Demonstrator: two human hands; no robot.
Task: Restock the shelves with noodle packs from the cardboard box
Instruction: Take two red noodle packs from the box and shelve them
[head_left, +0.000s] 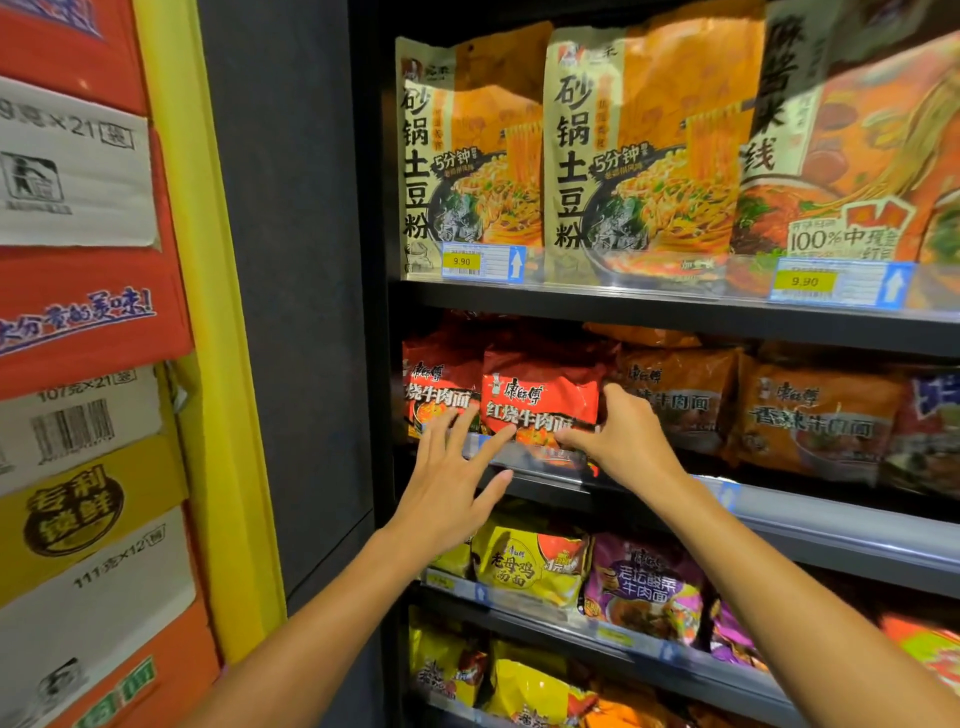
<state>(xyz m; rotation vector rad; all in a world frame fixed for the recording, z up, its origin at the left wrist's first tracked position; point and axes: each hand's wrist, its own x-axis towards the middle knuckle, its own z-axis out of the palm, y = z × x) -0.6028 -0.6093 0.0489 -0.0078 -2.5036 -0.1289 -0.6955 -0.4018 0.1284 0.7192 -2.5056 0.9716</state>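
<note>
In the head view, the right hand (621, 441) grips the lower right edge of a red noodle pack (540, 397) standing at the front of the second shelf (810, 512), fingers curled round its side and thumb along its bottom edge. The left hand (449, 486) is spread with straight fingers, its fingertips (467, 423) touching the pack's lower left corner. Stacked cardboard cartons (78, 322) fill the left side, beyond a yellow post (218, 364).
</note>
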